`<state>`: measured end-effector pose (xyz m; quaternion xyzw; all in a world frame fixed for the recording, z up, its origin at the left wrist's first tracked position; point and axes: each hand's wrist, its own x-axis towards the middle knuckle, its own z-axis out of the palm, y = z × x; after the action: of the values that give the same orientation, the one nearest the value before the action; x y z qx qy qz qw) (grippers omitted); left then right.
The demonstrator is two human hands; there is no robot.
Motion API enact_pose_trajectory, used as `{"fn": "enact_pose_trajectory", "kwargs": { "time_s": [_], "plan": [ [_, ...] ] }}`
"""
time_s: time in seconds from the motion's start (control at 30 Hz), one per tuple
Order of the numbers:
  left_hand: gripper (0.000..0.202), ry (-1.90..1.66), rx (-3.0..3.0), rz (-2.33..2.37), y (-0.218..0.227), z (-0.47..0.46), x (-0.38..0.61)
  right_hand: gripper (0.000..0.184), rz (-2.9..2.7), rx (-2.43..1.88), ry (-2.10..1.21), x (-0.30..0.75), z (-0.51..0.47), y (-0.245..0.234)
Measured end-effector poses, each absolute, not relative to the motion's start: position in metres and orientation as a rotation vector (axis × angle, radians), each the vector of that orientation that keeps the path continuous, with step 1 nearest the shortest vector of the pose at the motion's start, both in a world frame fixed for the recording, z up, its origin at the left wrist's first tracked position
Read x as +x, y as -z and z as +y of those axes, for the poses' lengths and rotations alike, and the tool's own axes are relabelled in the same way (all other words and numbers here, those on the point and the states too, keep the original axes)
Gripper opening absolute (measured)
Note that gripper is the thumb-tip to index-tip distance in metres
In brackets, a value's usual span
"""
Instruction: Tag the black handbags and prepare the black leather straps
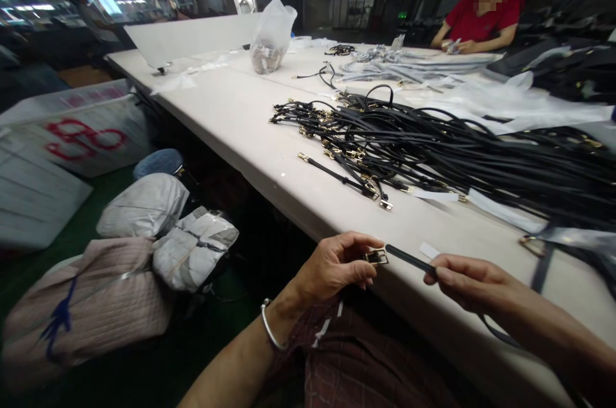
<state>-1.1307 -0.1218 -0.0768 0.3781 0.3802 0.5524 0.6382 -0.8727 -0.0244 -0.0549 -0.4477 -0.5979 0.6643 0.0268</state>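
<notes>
Near the table's front edge, my left hand [337, 265] pinches a gold metal buckle [376, 257] between thumb and fingers. My right hand [464, 278] grips a thin black strap [411, 260] a short way behind its end. That end points at the buckle and lies right beside it; whether they touch I cannot tell. The strap's other part hangs down below my right hand. Beyond my hands lies a large pile of black straps [423, 138] with gold hardware. One short strap [337, 175] rests at the pile's near left side.
The pale table [231, 132] stretches away from me. On it stand a clear plastic bag [272, 36] and grey straps [380, 67]. Across it sits a person in a red shirt [481, 23]. Wrapped bundles [91, 305] and white bins [91, 132] fill the floor at left.
</notes>
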Motion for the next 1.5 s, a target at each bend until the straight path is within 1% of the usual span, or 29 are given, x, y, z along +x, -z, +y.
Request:
{"fn": "enact_pose_trajectory", "kwargs": {
  "time_s": [0.17,0.3,0.6,0.8,0.9,1.03,1.17,1.23,1.3,1.33,1.4,1.43,1.47,1.5],
  "plan": [
    [0.034,-1.334,0.832,0.799,0.074,-0.121,-1.122,0.053,-1.8,-1.342,-2.158,-0.876,-0.031,0.052],
    [0.033,-1.374,0.865,0.832,0.073,-0.119,-1.116,0.053,-1.783,-1.289,-2.151,-0.876,-0.033,0.058],
    [0.038,-1.347,0.825,0.681,0.083,-0.111,-1.106,0.051,-1.537,-1.24,-2.167,-0.874,-0.04,0.082],
    [0.042,-1.314,0.642,0.617,0.093,-0.107,-1.099,0.053,-1.51,-1.263,-2.196,-0.881,-0.042,0.075],
    [0.043,-1.305,0.638,0.642,0.093,-0.107,-1.099,0.052,-1.451,-1.271,-2.196,-0.887,-0.045,0.069],
    [0.038,-1.346,0.752,0.784,0.089,-0.108,-1.101,0.049,-1.377,-1.281,-2.182,-0.893,-0.05,0.067],
    [0.036,-1.255,0.914,0.885,0.085,-0.109,-1.096,0.047,-1.402,-1.199,-2.204,-0.897,-0.054,0.067],
    [0.035,-1.235,0.932,0.9,0.083,-0.109,-1.091,0.045,-1.448,-1.197,-2.122,-0.9,-0.056,0.066],
    [0.031,-1.25,0.992,0.96,0.081,-0.108,-1.086,0.046,-1.538,-1.234,-1.923,-0.906,-0.057,0.064],
    [0.028,-1.251,1.057,0.995,0.08,-0.107,-1.083,0.053,-1.595,-1.263,-1.804,-0.909,-0.058,0.064],
    [0.021,-1.226,1.241,1.026,0.078,-0.103,-1.077,0.074,-1.751,-1.302,-1.552,-0.915,-0.061,0.063],
    [0.018,-1.202,1.325,1.023,0.077,-0.101,-1.073,0.076,-1.834,-1.292,-1.438,-0.918,-0.062,0.063],
    [0.016,-1.175,1.382,1.025,0.077,-0.099,-1.069,0.07,-1.894,-1.268,-1.343,-0.92,-0.063,0.063],
    [0.015,-1.155,1.405,1.038,0.077,-0.097,-1.064,0.058,-1.91,-1.243,-1.275,-0.921,-0.063,0.064]
  ]
}}
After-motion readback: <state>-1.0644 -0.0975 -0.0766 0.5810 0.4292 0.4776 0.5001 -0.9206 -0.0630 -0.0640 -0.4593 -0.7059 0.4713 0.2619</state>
